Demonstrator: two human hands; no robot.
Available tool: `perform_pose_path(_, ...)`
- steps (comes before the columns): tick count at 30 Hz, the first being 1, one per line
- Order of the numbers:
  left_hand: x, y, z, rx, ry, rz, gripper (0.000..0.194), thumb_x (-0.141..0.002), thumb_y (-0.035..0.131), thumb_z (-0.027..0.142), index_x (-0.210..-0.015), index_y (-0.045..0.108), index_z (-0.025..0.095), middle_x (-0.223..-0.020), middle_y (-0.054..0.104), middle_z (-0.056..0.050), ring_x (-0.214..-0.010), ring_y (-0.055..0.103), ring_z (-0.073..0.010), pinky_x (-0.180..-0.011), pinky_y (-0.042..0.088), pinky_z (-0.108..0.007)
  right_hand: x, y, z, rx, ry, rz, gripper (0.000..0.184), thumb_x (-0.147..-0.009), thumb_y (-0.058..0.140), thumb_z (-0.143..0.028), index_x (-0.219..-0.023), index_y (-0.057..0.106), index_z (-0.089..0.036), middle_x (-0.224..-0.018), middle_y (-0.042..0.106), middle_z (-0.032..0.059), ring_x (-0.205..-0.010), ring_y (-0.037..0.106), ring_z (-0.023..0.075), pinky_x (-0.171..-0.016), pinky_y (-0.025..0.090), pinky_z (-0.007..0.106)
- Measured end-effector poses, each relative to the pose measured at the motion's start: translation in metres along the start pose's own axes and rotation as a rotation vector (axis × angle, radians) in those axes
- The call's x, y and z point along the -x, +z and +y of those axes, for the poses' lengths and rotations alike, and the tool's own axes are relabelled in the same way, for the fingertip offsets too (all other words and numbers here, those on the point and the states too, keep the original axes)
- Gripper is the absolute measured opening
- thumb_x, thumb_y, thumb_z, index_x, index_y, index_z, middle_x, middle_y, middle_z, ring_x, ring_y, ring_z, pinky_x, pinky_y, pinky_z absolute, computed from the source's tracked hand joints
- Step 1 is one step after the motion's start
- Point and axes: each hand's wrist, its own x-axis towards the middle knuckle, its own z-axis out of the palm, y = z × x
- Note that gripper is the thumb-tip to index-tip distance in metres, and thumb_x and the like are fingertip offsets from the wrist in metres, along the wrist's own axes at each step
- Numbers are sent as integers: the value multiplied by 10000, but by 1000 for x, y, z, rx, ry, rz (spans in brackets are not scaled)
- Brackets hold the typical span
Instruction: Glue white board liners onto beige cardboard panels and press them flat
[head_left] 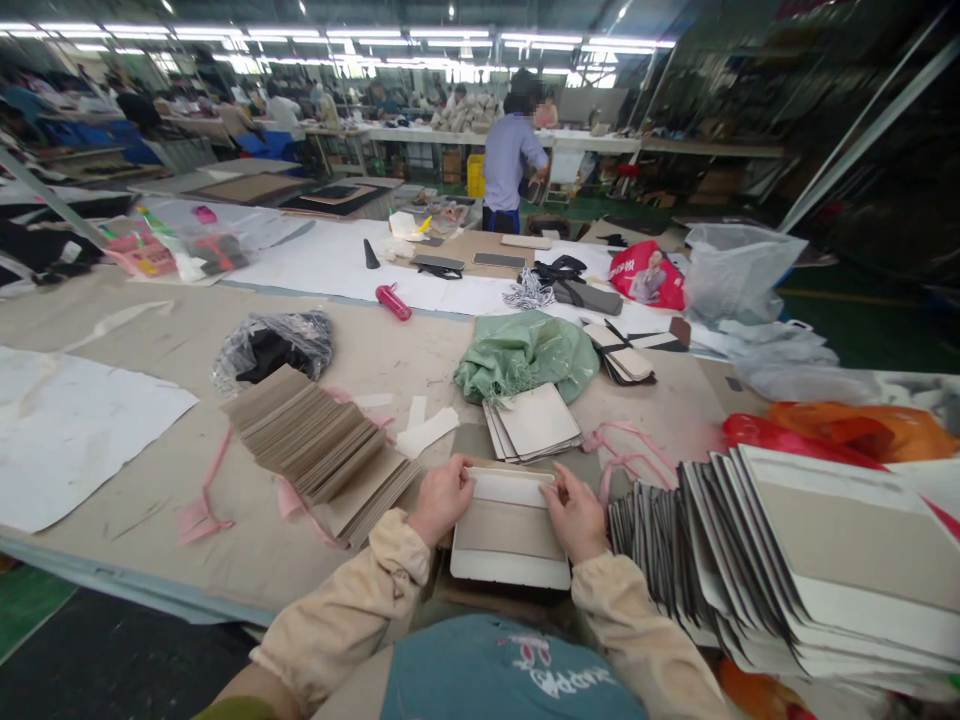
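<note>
While left hand point(444, 500) and right hand point(576, 515) hold the panel point(511, 567) by its far corners, fingers nearly closed on the edges, it lies between them, extending toward the apron point(502, 675); long axis unclear, neither hand clearly nearer.

Rows of long white ceiling tubes point(409, 33) light a wide indoor hall from above, glowing strongest across the top. Light is fairly even and moderate on the beige table point(150, 420), with pale tones on the white paper point(82, 430) and soft glints on the clear plastic bag point(739, 270). The upper right side falls into deep shadow, and the floor point(52, 650) at lower left is dark. The wide view stretches and bends shapes toward the edges. Distant workers look soft and small, and a patch of square pixels covers one person's point(510, 160) face.
</note>
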Motion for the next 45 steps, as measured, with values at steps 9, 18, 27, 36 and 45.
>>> perform_pose_path(9,-7,9,0,-125,30,-6,208,-798,503,183,-998,562,170,-803,653,-31,-790,613,-206,-716,426,-311,-12,3,-2,97,-10,-44,397,-837,485,-336,-1187,569,-169,-818,662,47,-787,555,215,-738,409,340)
perform_pose_path(18,-7,15,-4,-170,70,17,257,-818,489,176,-1065,554,147,-829,647,-49,-823,606,-219,-757,434,-337,-14,10,1,104,-38,-48,386,-841,470,-315,-1180,569,-159,-831,667,49,-805,543,220,-762,398,346)
perform_pose_path(27,12,7,-5,-177,224,147,320,-844,494,215,-1156,514,149,-1096,542,-120,-1042,501,-247,-898,428,-394,-13,10,2,136,-58,-30,426,-838,467,-332,-1222,525,-157,-902,638,79,-864,540,239,-799,418,377)
perform_pose_path(36,66,-4,9,-211,460,-40,203,-860,469,194,-1020,594,204,-1018,569,-79,-1023,493,-226,-931,407,-401,-9,2,-8,276,-222,53,422,-889,454,-369,-1242,523,-148,-1198,562,140,-1094,500,274,-916,381,423)
perform_pose_path(45,71,-1,8,-234,475,-78,240,-834,466,155,-1027,597,209,-1020,598,-82,-1054,507,-228,-1022,342,-462,9,10,-48,302,-644,-455,480,-931,401,-366,-1371,377,-176,-1422,393,91,-1336,290,248,-1091,188,495)
